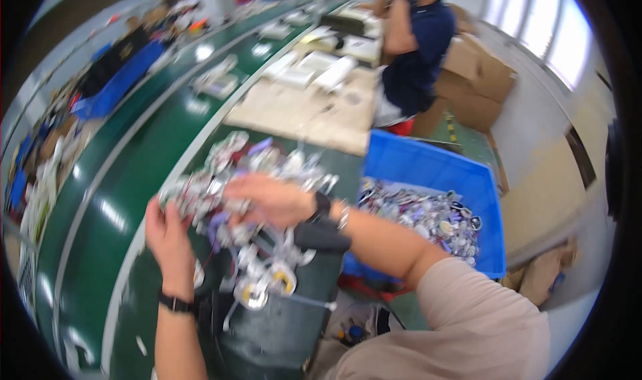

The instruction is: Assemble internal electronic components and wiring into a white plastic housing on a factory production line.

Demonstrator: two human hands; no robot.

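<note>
A loose heap of small parts (pixel 264 249) lies on the dark green bench top, with white, clear and purplish pieces, thin wires and round discs with yellow centres. My left hand (pixel 168 239) is at the heap's left edge, its fingers stretched upward and touching the white pieces there. Across the middle of the heap reaches my right hand (pixel 274 199), palm down, its fingers among the parts. Motion blur and the pieces hide whether those fingers grip anything. Several discs (pixel 254 293) lie at the heap's near side, below the right hand.
A blue bin (pixel 428 159) holding many similar parts stands right of the bench. Along the left runs a green conveyor (pixel 127 186) carrying white items. Beyond the heap is a beige board (pixel 307 109) with white pieces; a person (pixel 424 52) in dark blue stands beside it.
</note>
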